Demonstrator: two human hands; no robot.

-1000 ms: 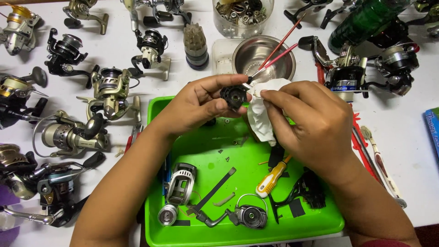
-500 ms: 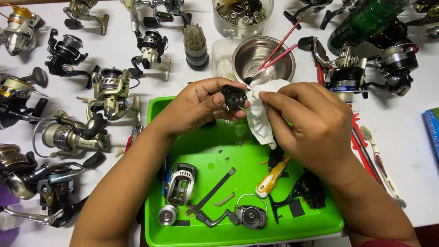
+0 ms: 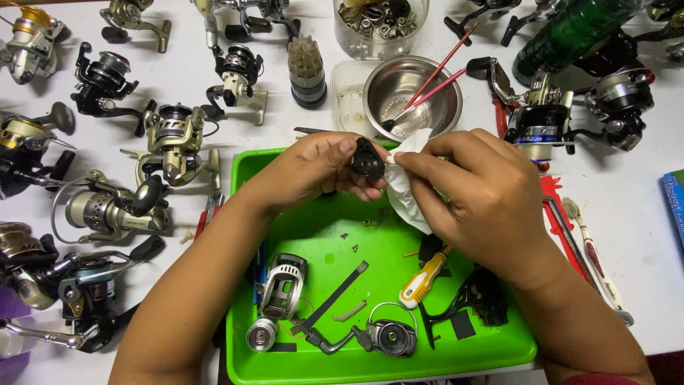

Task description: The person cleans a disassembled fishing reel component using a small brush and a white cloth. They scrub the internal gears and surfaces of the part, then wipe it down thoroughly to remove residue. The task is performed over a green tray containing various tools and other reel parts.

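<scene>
My left hand [image 3: 303, 175] pinches a small round black reel part [image 3: 368, 161] above the back of a bright green tray [image 3: 246, 335]. My right hand [image 3: 477, 192] grips a crumpled white cloth [image 3: 407, 191] and presses it against the right side of that part. Below the hands, the tray holds a silver reel body [image 3: 281, 286], a round rotor with a wire bail [image 3: 388, 335], a yellow and white screwdriver [image 3: 423, 279], a black handle arm [image 3: 335, 296], black frame pieces [image 3: 479, 296] and small loose screws [image 3: 349, 242].
Several fishing reels [image 3: 167, 142] crowd the white table on the left and at the back right [image 3: 570, 107]. Behind the tray stand a steel bowl [image 3: 412, 89] with red brushes [image 3: 434, 75], a clear jar of metal parts [image 3: 377, 25] and a green bottle [image 3: 570, 28]. A toothbrush [image 3: 591, 249] lies on the right.
My left hand has turned the black part so its open face no longer shows and has lowered it slightly. The cloth in my right hand has closed in against it.
</scene>
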